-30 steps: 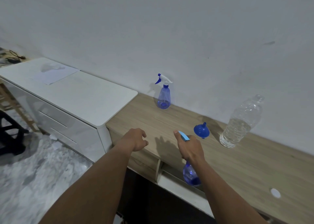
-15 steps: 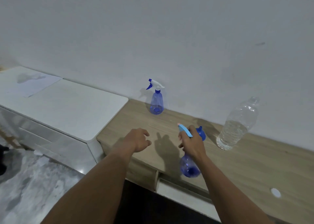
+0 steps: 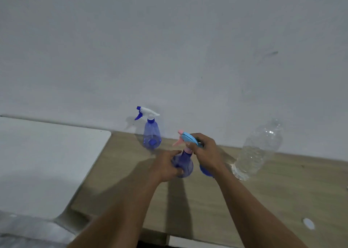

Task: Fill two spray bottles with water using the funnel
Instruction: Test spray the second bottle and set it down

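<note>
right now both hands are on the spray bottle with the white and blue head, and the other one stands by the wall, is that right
Not quite. In the head view the left hand and right hand hold the spray bottle with the light blue and pink head. The spray bottle with the white and blue head is the one standing untouched by the wall.

A translucent blue plastic spray bottle (image 3: 183, 165) with light-blue and pink trigger head is gripped at its body by the left hand (image 3: 165, 166); its head is grasped by the right hand (image 3: 206, 152).
</note>
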`<state>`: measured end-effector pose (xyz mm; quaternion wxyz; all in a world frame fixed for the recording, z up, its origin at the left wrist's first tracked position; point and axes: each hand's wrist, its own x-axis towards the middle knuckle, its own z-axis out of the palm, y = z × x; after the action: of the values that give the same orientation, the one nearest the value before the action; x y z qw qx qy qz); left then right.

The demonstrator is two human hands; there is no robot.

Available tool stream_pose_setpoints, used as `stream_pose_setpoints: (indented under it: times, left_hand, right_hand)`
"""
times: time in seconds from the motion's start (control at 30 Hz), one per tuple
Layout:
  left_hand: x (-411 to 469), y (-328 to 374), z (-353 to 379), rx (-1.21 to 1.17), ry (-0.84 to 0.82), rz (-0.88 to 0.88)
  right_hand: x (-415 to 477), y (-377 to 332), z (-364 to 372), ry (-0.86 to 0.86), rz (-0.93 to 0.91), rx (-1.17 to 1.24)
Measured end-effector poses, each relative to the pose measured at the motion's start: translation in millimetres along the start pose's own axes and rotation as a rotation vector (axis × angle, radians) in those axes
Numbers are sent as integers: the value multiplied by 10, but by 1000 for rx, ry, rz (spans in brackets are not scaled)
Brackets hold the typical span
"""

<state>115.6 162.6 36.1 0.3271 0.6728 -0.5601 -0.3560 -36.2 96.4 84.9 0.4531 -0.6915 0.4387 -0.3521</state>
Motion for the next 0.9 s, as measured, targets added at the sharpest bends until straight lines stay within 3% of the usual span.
stream_pose_setpoints:
  times: [0.37, 0.43, 0.53, 0.6, 0.73, 0.83, 0.9]
  left_hand:
    - [1009, -698, 152, 182, 172, 36]
    - [1104, -715, 225, 53, 255, 4]
    - [1213, -769, 241, -107, 235, -14]
    - [1269, -733, 264, -186, 340, -57]
    - [1252, -623, 195, 195, 276, 51]
    - [1106, -625, 226, 147, 235, -19]
    - [985, -595, 283, 93, 318, -123]
  right_hand:
    - [838, 493, 393, 58, 55, -187]
    - [916, 513, 453, 82, 38, -219]
    - [994, 478, 489, 112, 35, -272]
    - [1000, 447, 491, 117, 75, -274]
    - [903, 403, 449, 113, 117, -262]
    - [797, 428, 371, 124, 110, -306]
    - [689, 441, 298, 137, 119, -334]
